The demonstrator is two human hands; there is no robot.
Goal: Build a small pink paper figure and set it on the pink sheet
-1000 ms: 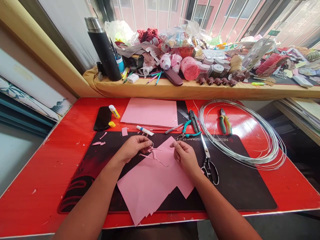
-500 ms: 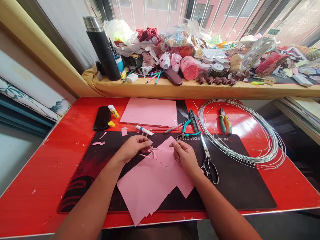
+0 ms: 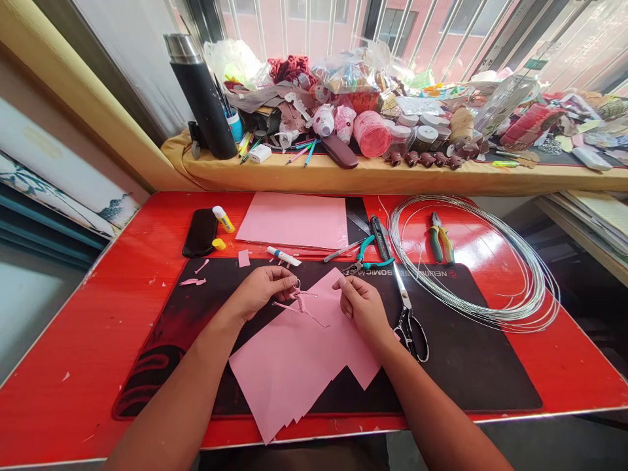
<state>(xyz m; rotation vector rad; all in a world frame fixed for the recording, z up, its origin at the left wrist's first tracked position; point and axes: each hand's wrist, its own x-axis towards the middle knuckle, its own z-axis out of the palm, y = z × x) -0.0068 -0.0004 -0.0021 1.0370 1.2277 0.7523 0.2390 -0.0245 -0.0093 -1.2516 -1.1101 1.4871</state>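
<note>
A small wire figure wrapped in pink paper point(image 3: 301, 302) hangs from the pinched fingertips of my left hand point(image 3: 267, 288), its thin wire limbs spread out. My right hand point(image 3: 362, 306) is to its right, thumb pressed against the bent index finger; whatever is between them, if anything, is too small to make out. Beneath both hands, pink paper sheets point(image 3: 289, 366) lie overlapping on the black mat point(image 3: 466, 366). Black-handled scissors point(image 3: 411, 327) rest just right of my right hand, and teal-handled pliers point(image 3: 366, 256) lie beyond it.
A wire coil point(image 3: 530, 288) surrounds part of the right side, with green-yellow pliers point(image 3: 441, 242) inside it. Behind are a pink paper stack point(image 3: 294, 219), a utility knife point(image 3: 380, 237), a correction pen point(image 3: 283, 256), a glue stick point(image 3: 223, 219) and a phone point(image 3: 200, 233). A thermos point(image 3: 203, 98) stands on the cluttered sill.
</note>
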